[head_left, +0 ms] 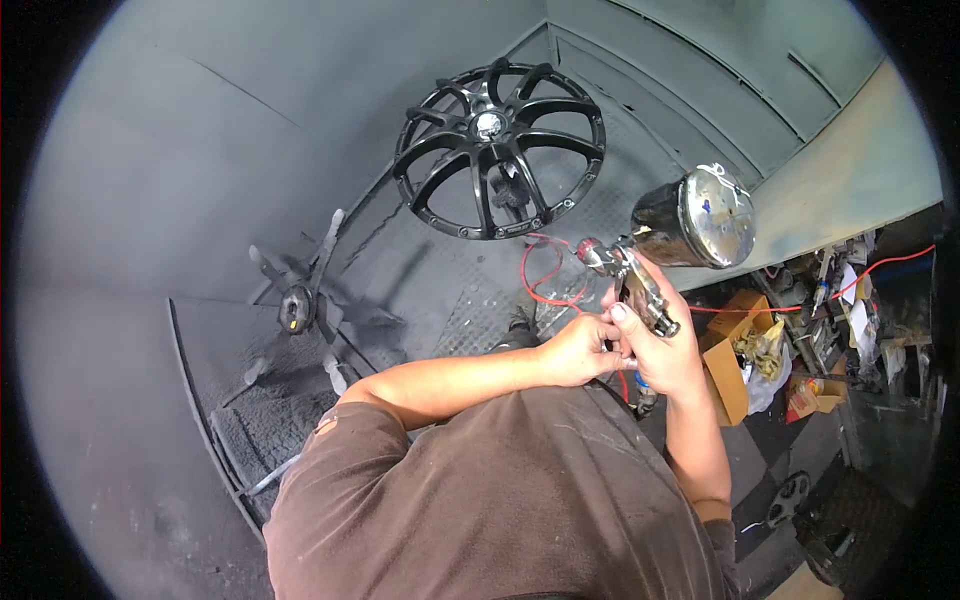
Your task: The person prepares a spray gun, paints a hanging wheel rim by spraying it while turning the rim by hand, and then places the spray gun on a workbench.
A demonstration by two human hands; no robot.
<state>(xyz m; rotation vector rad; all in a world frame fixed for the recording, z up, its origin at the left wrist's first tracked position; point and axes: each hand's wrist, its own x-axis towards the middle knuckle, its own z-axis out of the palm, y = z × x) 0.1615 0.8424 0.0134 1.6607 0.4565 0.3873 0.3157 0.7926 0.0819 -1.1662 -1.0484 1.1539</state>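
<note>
My right hand (pixel 668 345) is wrapped round a metal spray gun (pixel 640 285), its thumb lying along the body. The gun's red-stained nozzle end points up and left. A paint-smeared metal cup (pixel 697 218) sits tilted beyond the gun, at its upper right. Close against the right hand, my left hand (pixel 582 350) is closed, its fingertips pinched by the gun's handle; what lies between them is hidden. Ahead of both hands a glossy black multi-spoke wheel rim (pixel 541 137) rests on a stand, apart from the gun.
A red hose (pixel 535 290) loops on the floor below the rim and runs off to the right. To the left stands a grey-coated stand with several arms (pixel 296 308). Open cardboard boxes (pixel 725 375) and clutter lie at the right. Grey booth walls (pixel 200 150) enclose the left and back.
</note>
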